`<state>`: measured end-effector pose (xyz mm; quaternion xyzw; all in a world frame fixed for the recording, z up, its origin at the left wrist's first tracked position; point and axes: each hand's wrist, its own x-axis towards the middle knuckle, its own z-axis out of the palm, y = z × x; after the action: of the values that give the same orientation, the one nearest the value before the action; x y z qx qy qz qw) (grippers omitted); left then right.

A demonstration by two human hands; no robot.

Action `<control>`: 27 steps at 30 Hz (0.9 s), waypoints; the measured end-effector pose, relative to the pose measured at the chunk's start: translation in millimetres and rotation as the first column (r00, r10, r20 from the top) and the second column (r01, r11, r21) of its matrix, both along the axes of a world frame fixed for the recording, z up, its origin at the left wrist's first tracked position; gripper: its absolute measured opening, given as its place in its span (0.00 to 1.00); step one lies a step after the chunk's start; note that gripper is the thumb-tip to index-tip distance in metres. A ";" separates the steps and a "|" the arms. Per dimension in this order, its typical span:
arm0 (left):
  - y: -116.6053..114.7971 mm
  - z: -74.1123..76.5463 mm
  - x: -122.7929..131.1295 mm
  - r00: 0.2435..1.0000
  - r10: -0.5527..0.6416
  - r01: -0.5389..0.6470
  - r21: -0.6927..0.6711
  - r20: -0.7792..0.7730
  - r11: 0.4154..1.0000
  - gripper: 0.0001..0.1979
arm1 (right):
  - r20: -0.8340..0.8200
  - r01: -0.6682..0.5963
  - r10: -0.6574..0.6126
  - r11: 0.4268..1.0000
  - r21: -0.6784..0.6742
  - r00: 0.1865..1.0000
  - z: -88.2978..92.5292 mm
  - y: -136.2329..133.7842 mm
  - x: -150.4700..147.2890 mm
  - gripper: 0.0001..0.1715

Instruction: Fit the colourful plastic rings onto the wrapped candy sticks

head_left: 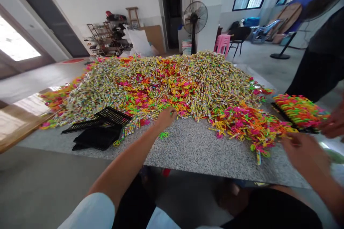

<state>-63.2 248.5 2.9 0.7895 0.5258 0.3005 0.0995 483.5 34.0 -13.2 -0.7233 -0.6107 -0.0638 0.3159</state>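
Note:
A broad heap of small yellow-labelled tubes [215,75] covers much of the speckled grey tabletop [188,146]. Mixed into it are bright pink, orange, yellow and green plastic pieces [242,120], some with loops. My left hand [165,118] reaches to the front edge of the heap, fingers drawn together; what they pinch is too small to make out. Over at the right end, my right hand [306,154] is closed beside the loose plastic pieces, slightly blurred, and its fingertips' contents are unclear. A lone green piece [163,135] lies below my left hand.
Black mesh trays [98,137] lie stacked loosely at the left front. A black tray filled with coloured pieces [301,111] sits at the right, where another person's hand [334,121] touches its side. Behind stand a fan [195,18] and pink stools [222,43].

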 end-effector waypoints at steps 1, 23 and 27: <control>9.9 3.3 -0.9 0.998 0.044 -0.043 0.026 -0.053 0.999 0.13 | -0.035 -0.003 0.003 1.000 0.000 0.999 2.4 11.7 -32.2 0.18; -0.2 -15.7 -31.8 0.987 0.143 -0.153 -0.162 -0.067 0.975 0.06 | 0.016 -0.263 0.291 0.886 -0.383 0.957 -23.1 136.5 -319.2 0.21; -21.6 -21.5 -56.8 0.963 0.237 -0.199 -0.249 0.131 0.948 0.05 | -0.075 -0.415 0.410 0.873 -0.257 0.909 -39.8 89.0 -312.9 0.13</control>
<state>-119.9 226.9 -18.5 0.6825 0.6321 0.3081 0.1993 170.6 123.1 -53.0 -0.6128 -0.7508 0.0946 0.2276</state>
